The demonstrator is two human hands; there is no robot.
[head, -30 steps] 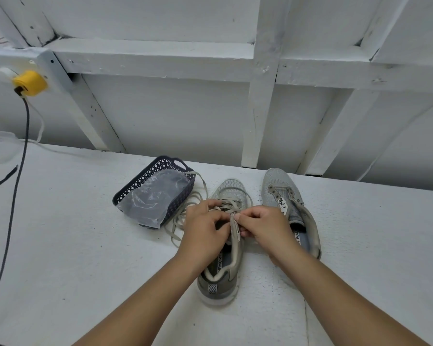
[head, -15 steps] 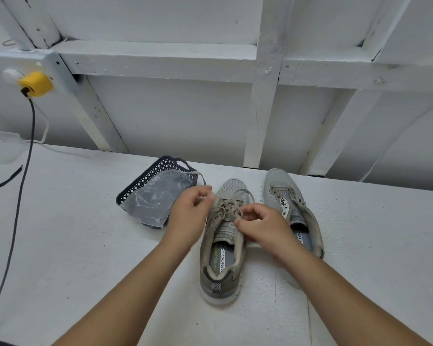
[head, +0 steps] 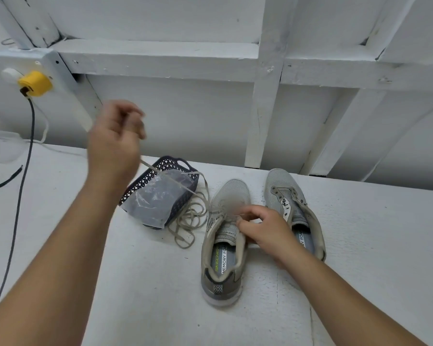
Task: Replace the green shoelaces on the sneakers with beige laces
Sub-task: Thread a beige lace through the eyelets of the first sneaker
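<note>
1. Lacing the left shoe (head: 223,243) at 6 o'clock: left hand (head: 114,143) pinches the beige lace (head: 185,188), raised toward 10 o'clock.
2. Right hand (head: 265,229) pinches lace at the eyelets.
3. Next, I think, comes threading the next hole.

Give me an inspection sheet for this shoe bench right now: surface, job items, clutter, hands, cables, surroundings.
Surface: white painted bench, rough, scuffed.
Job's things: left sneaker partly laced; right sneaker unlaced; beige lace running from the left sneaker up to the left hand, slack looped on the bench.
Clutter: dark basket tipped on its side, plastic bag in it.
Hands: left hand raised, pinching the lace; right hand pinching the lace at the left sneaker's eyelets.
Cables: dark cable hanging from yellow plug.
Surroundings: white timber-framed wall.
</note>
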